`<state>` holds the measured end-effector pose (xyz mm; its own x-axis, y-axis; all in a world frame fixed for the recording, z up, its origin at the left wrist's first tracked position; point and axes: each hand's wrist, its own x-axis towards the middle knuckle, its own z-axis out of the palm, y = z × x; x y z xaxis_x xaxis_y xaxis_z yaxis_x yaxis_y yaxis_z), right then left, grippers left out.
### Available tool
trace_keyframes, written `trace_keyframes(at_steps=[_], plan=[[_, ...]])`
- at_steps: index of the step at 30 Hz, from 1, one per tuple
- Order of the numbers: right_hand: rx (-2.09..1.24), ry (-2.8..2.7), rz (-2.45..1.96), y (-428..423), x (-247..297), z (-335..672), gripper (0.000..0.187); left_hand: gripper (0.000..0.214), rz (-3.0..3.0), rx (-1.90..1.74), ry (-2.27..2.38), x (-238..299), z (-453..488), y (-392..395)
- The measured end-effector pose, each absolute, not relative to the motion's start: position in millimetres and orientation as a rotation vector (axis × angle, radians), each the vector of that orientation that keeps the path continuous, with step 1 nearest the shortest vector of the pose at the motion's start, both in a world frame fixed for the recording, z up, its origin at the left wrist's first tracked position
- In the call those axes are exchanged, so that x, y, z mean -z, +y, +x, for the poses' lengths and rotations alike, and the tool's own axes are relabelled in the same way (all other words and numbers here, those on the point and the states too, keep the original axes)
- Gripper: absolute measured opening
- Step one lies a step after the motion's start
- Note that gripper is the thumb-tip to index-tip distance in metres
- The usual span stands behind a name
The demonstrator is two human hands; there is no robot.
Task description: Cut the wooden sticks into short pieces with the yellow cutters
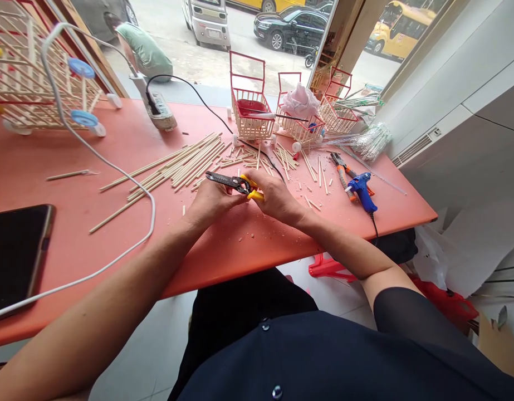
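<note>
Two yellow handles [255,195] finish the dark pliers [228,180] (right fingers [260,177] grip them; left fingers [236,200], I can't tell).

The pliers [228,180] show me yellow grips [255,195] and a blackish head [221,178], the sticks [201,161] look pale cream, the tabletop [223,259] coral-red, and the glue gun [360,184] a bright blue.

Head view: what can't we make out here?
1) Head view: what, if anything, the left grip holds; the pliers and the grip itself cover it.
2) Head view: the pliers' handle ends, hidden by the right grip.
3) Head view: the rest of the dark device, cut off by the left edge.
4) Head view: inside the middle basket, behind the pink bundle.
</note>
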<state>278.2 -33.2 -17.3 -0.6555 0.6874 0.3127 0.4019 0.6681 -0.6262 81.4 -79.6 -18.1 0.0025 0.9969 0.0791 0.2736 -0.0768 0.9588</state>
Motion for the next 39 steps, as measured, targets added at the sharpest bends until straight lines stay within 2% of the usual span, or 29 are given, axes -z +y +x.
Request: trace_keyframes(at_steps=[5, 11, 17, 22, 29, 33, 39], plan=[[-0.928, -2.196, -0.934, -30.2, 6.4, 283.7, 0.022, 0.044, 1.253, -1.121, 1.211, 3.8, 80.8, -86.3], [-1.223, -2.053, -0.913, -34.0, -2.2, 286.9, 0.021, 0.035, 1.241, -1.069, 1.201, -3.1, 81.6, -89.9], [-1.205, -2.043, -0.911, -35.7, -3.0, 285.8, 0.023, 0.046, 1.252, -1.006, 1.221, -0.6, 86.7, -95.0], [-1.193, -2.056, -0.890, -34.1, -2.1, 286.0, 0.025, 0.047, 1.268, -0.989, 1.213, -4.8, 86.8, -97.6], [-1.343, -2.038, -0.925, -33.6, -29.1, 307.0, 0.052, 0.048, 1.206, -1.048, 1.174, -9.8, 83.1, -95.1], [-1.370, -2.227, -1.061, -42.4, -51.6, 325.6, 0.060, 0.049, 1.198, -1.110, 1.154, -15.4, 79.0, -96.2], [-1.195, -2.524, -1.291, -51.0, -63.8, 335.9, 0.055, 0.050, 1.223, -1.146, 1.154, -22.3, 78.2, -101.6]])
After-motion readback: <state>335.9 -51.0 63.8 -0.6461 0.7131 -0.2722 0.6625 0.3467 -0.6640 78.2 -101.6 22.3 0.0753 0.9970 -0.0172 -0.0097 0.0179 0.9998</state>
